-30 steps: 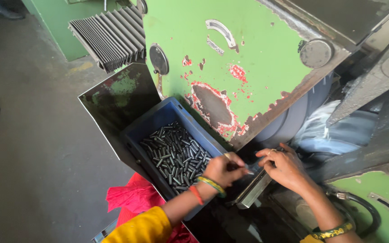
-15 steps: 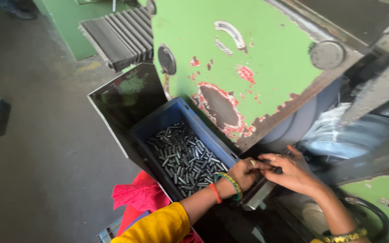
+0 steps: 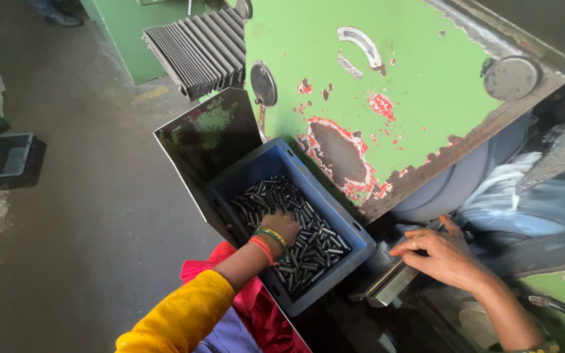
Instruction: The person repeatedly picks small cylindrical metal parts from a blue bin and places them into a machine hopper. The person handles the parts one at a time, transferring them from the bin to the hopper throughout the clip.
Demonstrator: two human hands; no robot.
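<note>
In the lower middle of the frame the left hand (image 3: 281, 225) digs into a heap of small dark metal pins (image 3: 308, 245) filling a blue bin (image 3: 351, 230), fingers buried, so I cannot tell whether they grip any. The pins look hard, heavy together, probably oily and slippery, best scooped by the handful. Lower right, the right hand (image 3: 441, 256) rests with loosely spread, empty fingers on a metal rail (image 3: 387, 282).

The left hand (image 3: 282, 225) is bare below a stack of bangles at the wrist: a thin orange band nearest the forearm, then green and yellow ones closer to the fingers. Up the arm sits a bright yellow sleeve. The right hand (image 3: 443, 255) wears a ring on one finger; its forearm is bare.
</note>
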